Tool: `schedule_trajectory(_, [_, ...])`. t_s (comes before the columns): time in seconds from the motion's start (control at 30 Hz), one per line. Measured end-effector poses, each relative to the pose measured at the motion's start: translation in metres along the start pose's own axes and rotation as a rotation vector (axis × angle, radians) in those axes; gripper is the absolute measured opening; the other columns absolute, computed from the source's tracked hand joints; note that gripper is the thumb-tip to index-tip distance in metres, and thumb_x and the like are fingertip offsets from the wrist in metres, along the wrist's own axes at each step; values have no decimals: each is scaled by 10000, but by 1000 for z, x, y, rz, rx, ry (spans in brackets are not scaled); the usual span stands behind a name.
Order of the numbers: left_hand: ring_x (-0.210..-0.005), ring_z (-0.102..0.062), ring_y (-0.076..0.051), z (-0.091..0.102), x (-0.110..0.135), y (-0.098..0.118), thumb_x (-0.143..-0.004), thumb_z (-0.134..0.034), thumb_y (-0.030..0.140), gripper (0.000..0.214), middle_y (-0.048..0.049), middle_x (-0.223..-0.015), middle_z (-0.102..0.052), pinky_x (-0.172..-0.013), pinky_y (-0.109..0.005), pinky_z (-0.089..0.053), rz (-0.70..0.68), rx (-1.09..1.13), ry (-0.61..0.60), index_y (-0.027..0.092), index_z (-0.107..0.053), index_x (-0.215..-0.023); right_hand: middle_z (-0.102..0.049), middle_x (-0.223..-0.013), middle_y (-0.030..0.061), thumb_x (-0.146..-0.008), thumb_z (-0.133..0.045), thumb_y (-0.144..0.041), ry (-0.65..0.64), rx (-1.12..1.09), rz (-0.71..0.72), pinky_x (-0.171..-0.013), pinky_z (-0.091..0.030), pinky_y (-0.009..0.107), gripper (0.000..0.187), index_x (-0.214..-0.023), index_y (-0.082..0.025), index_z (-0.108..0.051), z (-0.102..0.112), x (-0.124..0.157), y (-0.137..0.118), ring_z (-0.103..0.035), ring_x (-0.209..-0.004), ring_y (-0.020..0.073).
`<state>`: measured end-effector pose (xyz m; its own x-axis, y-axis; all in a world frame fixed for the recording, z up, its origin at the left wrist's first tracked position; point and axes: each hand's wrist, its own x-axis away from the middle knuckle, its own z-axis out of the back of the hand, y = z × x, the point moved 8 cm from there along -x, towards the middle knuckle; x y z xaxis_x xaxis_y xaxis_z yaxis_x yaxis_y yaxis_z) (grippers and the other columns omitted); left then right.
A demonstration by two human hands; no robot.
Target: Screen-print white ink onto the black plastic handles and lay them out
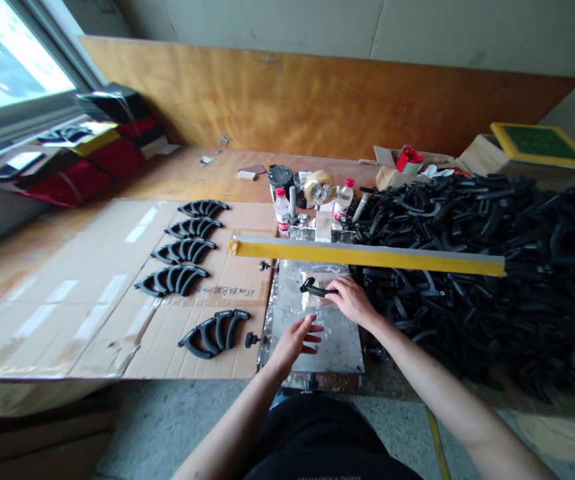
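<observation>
My right hand [351, 300] pinches one end of a curved black plastic handle [315, 289] that lies on a shiny metal plate [337, 347] in front of me. My left hand [298, 337] hovers open just over the plate's near half, fingers spread, holding nothing. A yellow-edged bar [367, 255] crosses above the plate's far end. To the right spreads a big heap of identical black handles [492, 260]. On the cardboard sheet [92, 293] to the left, finished handles lie in fanned groups [172, 279], the nearest group [215, 331] close to the plate.
Behind the bar stand two small bottles with red caps [281, 212], a black can [280, 177] and a roll of tape [319, 187]. A yellow-framed screen [540, 144] rests on boxes at the back right. Stacked red and black items [102, 157] lie by the window.
</observation>
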<state>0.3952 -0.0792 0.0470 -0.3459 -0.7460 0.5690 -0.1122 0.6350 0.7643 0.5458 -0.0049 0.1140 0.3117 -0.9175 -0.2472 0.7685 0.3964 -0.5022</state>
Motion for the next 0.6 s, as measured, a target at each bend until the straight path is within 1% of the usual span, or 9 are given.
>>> schedule_trajectory(0.07, [-935, -661, -233, 0, -3, -2, -777, -602, 675, 655, -156, -1160, -666, -671, -317, -535, -1, 139, 26, 172, -592, -1197, -627, -871, 58, -878, -629, -170, -2, 31, 95, -854, -467, 387, 33, -867, -201, -634, -11, 5, -37, -555, -924, 237])
schedule_trajectory(0.13, [-863, -651, -194, 16, -8, 2, -764, -623, 670, 602, -113, -1039, -672, -658, -292, -531, -50, 278, 116, 167, -598, -1094, -622, -848, 72, -891, -599, -171, -24, 77, 170, -824, -476, 407, 53, -870, -198, -640, -31, 8, -72, -548, -894, 253])
schedule_trajectory(0.2, [-759, -621, -146, 45, -14, 8, -743, -661, 646, 559, -65, -916, -652, -641, -261, -519, -101, 346, 197, 157, -600, -1006, -630, -849, 77, -894, -600, -193, -46, 65, 192, -801, -487, 414, 47, -891, -198, -647, -56, 2, -96, -555, -873, 257])
schedule_trajectory(0.27, [-727, -616, -136, 83, -18, 13, -717, -686, 635, 561, -52, -894, -648, -634, -257, -519, -114, 325, 238, 156, -604, -997, -650, -877, 66, -900, -605, -212, -56, -20, 154, -813, -500, 404, 66, -943, -212, -654, -78, -15, -105, -575, -881, 243])
schedule_trajectory(0.3, [-737, -628, -145, 103, -20, 17, -708, -688, 641, 573, -58, -904, -657, -633, -262, -523, -106, 295, 246, 158, -605, -1004, -660, -901, 59, -908, -594, -209, -50, -68, 123, -830, -505, 394, 91, -973, -223, -656, -87, -28, -106, -587, -896, 233])
schedule_trajectory(0.37, [-762, -654, -169, 147, -23, 26, -701, -675, 658, 574, -71, -906, -676, -637, -279, -533, -85, 213, 262, 162, -602, -981, -672, -954, 54, -921, -559, -190, -7, -136, 39, -868, -511, 386, 137, -1014, -231, -651, -102, -61, -98, -603, -938, 218])
schedule_trajectory(0.47, [-720, -660, -169, 205, -31, 47, -721, -631, 675, 526, -47, -823, -681, -637, -289, -533, -85, 80, 267, 181, -568, -890, -671, -1011, 72, -906, -529, -147, 96, -176, -99, -899, -522, 406, 181, -1031, -211, -643, -120, -115, -75, -617, -982, 221])
schedule_trajectory(0.53, [-674, -650, -160, 233, -41, 60, -747, -595, 677, 494, -22, -759, -670, -627, -287, -524, -93, 0, 251, 200, -521, -853, -662, -1056, 91, -886, -520, -124, 164, -183, -179, -905, -532, 419, 220, -1057, -198, -637, -132, -149, -57, -621, -1013, 227])
schedule_trajectory(0.6, [-646, -642, -157, 253, -54, 68, -767, -563, 673, 478, -11, -721, -664, -616, -282, -509, -85, -78, 227, 211, -487, -863, -646, -1115, 114, -863, -518, -107, 225, -161, -259, -918, -537, 424, 276, -1105, -186, -624, -145, -180, -38, -616, -1061, 232])
